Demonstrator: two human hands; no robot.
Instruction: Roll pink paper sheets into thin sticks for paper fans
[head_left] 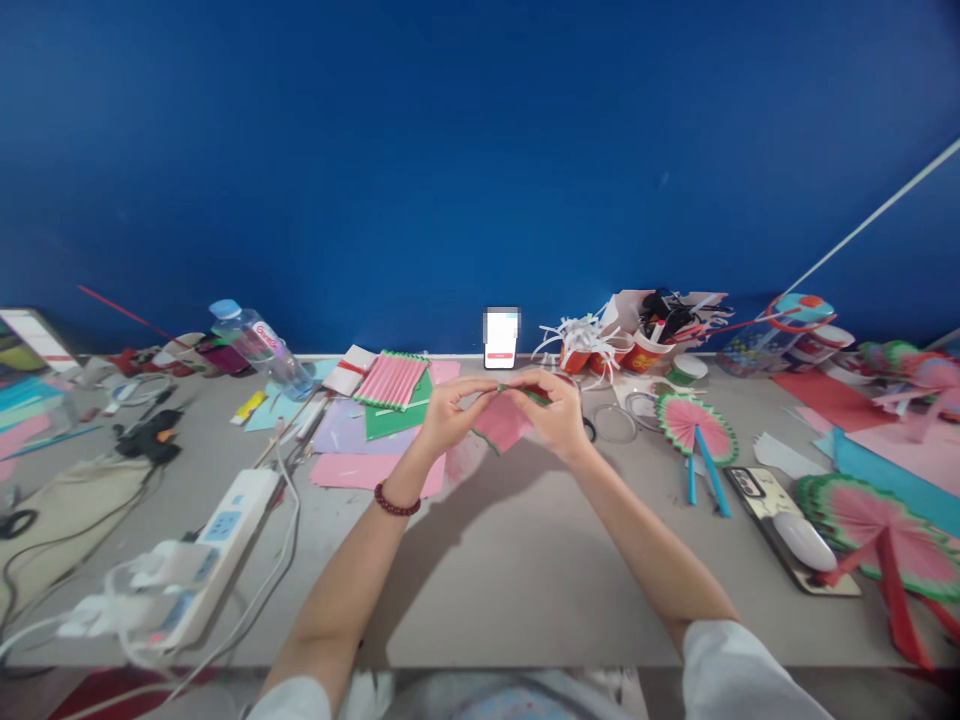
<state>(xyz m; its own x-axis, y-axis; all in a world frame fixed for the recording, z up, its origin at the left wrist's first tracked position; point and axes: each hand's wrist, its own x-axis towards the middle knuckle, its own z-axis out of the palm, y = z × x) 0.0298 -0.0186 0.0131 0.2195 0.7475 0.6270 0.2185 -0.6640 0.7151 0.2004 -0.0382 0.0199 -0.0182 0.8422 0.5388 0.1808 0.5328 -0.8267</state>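
Both hands pinch a pink paper sheet [504,422] with green edging, held up over the middle of the table. My left hand [452,412] grips its upper edge from the left, thumb and fingers pressed together. From the other side my right hand [553,408] pinches the same edge, the fingertips of both hands close together. The sheet's lower part hangs down between them; fine folds in it cannot be made out. Just left of my left hand lies a pleated pink paper piece [395,380] with green edges, on a green sheet [382,421].
A phone [500,338] stands against the blue wall. Paper fans [699,428] lie at right near another phone [776,530] and a white mouse [804,540]. Cups of paper strips [649,355] stand behind. At left are a bottle [262,345] and a power strip [217,560] with cables.
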